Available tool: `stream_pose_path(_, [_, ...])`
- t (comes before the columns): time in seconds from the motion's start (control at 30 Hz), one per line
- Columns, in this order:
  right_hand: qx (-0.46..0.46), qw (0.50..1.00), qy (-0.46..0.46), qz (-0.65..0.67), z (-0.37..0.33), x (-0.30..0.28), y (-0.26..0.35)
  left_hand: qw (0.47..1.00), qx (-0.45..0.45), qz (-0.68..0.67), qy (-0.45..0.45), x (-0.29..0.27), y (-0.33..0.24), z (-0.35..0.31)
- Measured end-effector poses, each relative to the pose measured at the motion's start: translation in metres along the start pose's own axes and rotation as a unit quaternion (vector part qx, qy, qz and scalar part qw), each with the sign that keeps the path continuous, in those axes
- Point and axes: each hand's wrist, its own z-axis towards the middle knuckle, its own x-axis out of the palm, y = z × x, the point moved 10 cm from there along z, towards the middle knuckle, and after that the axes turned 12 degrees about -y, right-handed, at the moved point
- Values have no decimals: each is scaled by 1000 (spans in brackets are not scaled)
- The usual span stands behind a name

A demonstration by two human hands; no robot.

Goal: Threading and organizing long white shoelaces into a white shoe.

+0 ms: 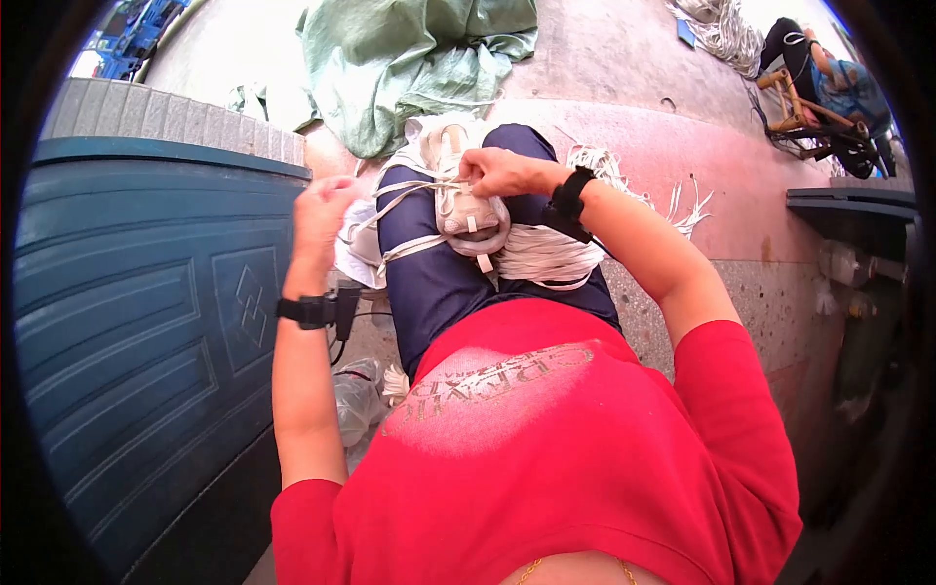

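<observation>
A beige and pale grey shoe [472, 210] lies across my lap with its toe section between my thighs. White shoelaces [402, 192] run from it over my left thigh. My right hand [495, 173] is at the shoe's lacing, thumb and fingers pinched together on a shoelace. My left hand [324, 210] is raised to the left of the shoe, smeared by motion. Whether it holds a lace end cannot be made out. A bundle of white laces [551, 255] rests on my right thigh beside the shoe.
A blue panelled door [127, 322] stands close on my left. Green sheeting [409, 68] lies ahead. More loose white laces [687, 210] trail at the right, and a clear plastic bag [357, 400] sits by my left leg. Far right, another person [848, 93] sits near a wooden frame [785, 107].
</observation>
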Motion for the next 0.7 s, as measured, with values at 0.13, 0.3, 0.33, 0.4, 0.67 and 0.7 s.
stream_pose_path(0.13, [36,989,-15,145,4,-11,-10,984,106,130,60,73,-2,-31])
stream_pose_path(0.3, [-63,991,-114,-17,-3,-26,1,952,208,208,85,124,-17,-54])
stream_pose_path(0.33, [-115,977,-175,-50,-8,-35,11,948,206,228,80,128,-17,-54])
stream_pose_path(0.4, [-173,949,-245,-93,-15,-42,21,934,228,259,90,138,-22,-57])
stream_pose_path(0.67, [-87,977,-195,-16,-1,-40,-8,855,235,450,106,181,-19,-53])
stream_pose_path(0.7, [-87,977,-193,-12,-2,-41,-8,853,250,446,103,183,-22,-53])
